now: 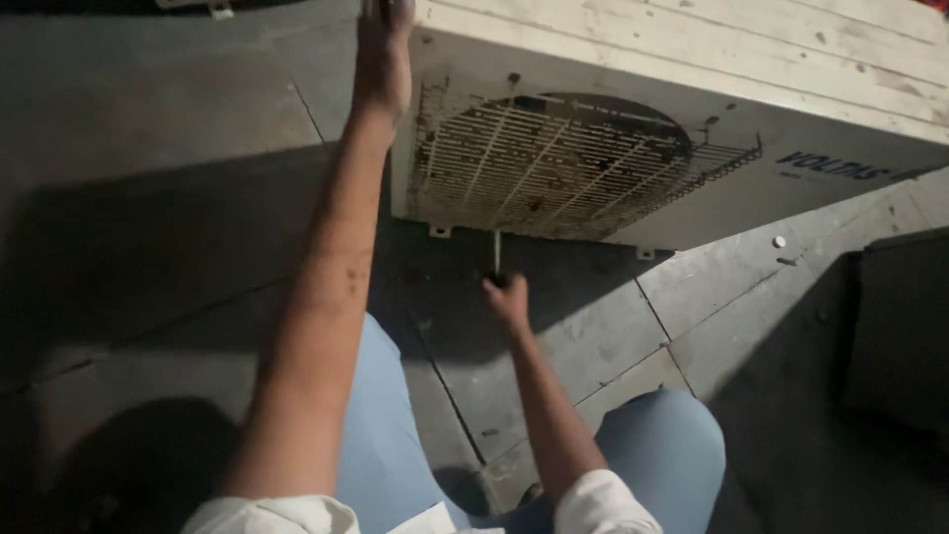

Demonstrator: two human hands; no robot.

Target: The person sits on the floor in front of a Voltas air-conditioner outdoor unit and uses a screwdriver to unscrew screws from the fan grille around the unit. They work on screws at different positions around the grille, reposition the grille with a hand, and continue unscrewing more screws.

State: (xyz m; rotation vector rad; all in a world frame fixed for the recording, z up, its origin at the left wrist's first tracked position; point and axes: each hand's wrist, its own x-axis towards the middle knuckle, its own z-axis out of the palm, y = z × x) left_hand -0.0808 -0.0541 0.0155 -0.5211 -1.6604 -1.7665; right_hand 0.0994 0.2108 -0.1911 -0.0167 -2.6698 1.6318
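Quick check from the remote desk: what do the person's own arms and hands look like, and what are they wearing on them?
Both arms are bare from above the elbow down, with short white sleeves at the shoulders. The left hand and right hand wear no gloves; no watch or ring shows. Dark smudges mark the left forearm. Light blue trousers cover the knees.

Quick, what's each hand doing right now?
Left hand: gripping the unit's top corner.
Right hand: closed on a screwdriver.
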